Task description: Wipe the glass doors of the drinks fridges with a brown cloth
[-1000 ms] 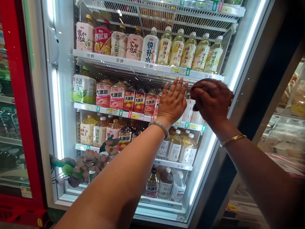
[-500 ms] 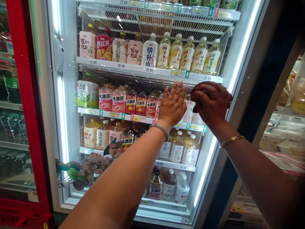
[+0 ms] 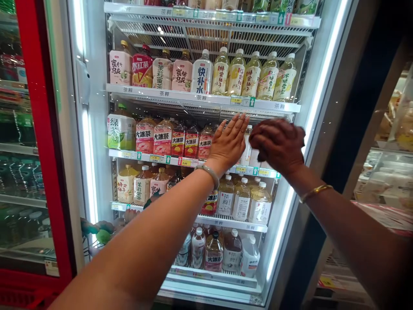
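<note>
Bottles are filling every shelf of the cooler [image 3: 97, 181] in front of me. I am reaching both arms up to the second shelf [image 3: 151, 158]. My left hand [image 3: 227, 144] is flat and spread, fingers straight, holding nothing. It is lying in front of the drinks near the right end of that shelf; I cannot tell if it is touching glass. My right hand [image 3: 277, 144] is curling shut just beside it, and I cannot tell what is inside it. I think I am working at the cooler front, and next I would need a steady push or pull. Pink tea bottles [image 3: 163, 137] are standing left of my hands. Yellow bottles [image 3: 251, 74] are lining the shelf above.
</note>
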Tool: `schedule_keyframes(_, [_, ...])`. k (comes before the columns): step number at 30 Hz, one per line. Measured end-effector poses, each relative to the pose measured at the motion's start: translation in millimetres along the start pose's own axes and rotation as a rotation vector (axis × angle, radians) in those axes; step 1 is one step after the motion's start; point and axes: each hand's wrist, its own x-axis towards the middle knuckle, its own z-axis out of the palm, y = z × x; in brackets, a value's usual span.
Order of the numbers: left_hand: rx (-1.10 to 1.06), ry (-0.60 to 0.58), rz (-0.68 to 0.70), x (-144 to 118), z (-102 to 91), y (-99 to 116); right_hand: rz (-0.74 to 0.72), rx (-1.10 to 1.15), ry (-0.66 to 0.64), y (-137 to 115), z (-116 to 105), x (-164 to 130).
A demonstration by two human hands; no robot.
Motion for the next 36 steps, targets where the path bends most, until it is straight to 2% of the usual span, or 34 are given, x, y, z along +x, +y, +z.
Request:
schedule_keyframes(2, [0.023, -0.02, 0.074, -3, -6.3, -13, 0.213, -0.023, 0.133, 13, 3, 6])
schedule_keyframes(4, [0.037, -0.02, 0.108, -6, -11.1, -25, 0.359, -0.043, 0.192, 6, 3, -1])
schedule_keyframes(5, [0.041, -0.012, 0.095, -6, -12.7, -30, 0.379, -0.049, 0.194, -5, 3, -8])
schedule_keyframes(7, [0.043, 0.006, 0.044, -5, -14.5, -37, 0.328, -0.05, 0.177, -33, 2, -20])
schedule_keyframes(9, [0.041, 0.009, 0.025, -2, -15.4, -42, 0.182, -0.025, 0.138, -57, 4, -17])
schedule_keyframes(11, [0.031, -0.003, 0.033, 3, -16.3, -47, 0.022, 0.022, 0.088, -65, 8, 6])
schedule_keyframes(13, [0.017, 0.011, -0.022, 9, -17.8, -56, -0.044, 0.064, 0.035, -57, 11, 44])
schedule_keyframes(16, [-0.001, 0.059, -0.152, 14, -20.9, -74, 0.091, 0.085, 0.006, -31, 11, 97])
schedule_keyframes(18, [0.0, 0.053, -0.169, 14, -22.9, -84, 0.158, 0.087, 0.0, -23, 9, 110])
schedule_keyframes(20, [0.01, 0.033, -0.16, 13, -23.7, -89, 0.227, 0.077, 0.029, -30, 8, 99])
schedule_keyframes(23, [0.016, 0.044, -0.161, 10, -22.4, -88, 0.313, 0.041, 0.099, -63, 12, 59])
schedule_keyframes(26, [0.027, 0.045, -0.17, 9, -21.4, -85, 0.199, 0.05, 0.047, -90, 17, 39])
schedule_keyframes(28, [0.036, 0.02, -0.177, 10, -22.5, -84, 0.062, 0.075, -0.048, -88, 17, 54])
schedule_keyframes(30, [0.035, 0.006, -0.181, 10, -24.6, -83, 0.004, 0.09, -0.11, -71, 15, 84])
schedule_keyframes(33, [0.03, 0.01, -0.182, 10, -27.0, -82, 0.155, 0.072, -0.059, -44, 11, 120])
schedule_keyframes(36, [0.031, 0.03, -0.164, 8, -27.6, -82, 0.284, 0.035, -0.012, -51, 5, 109])
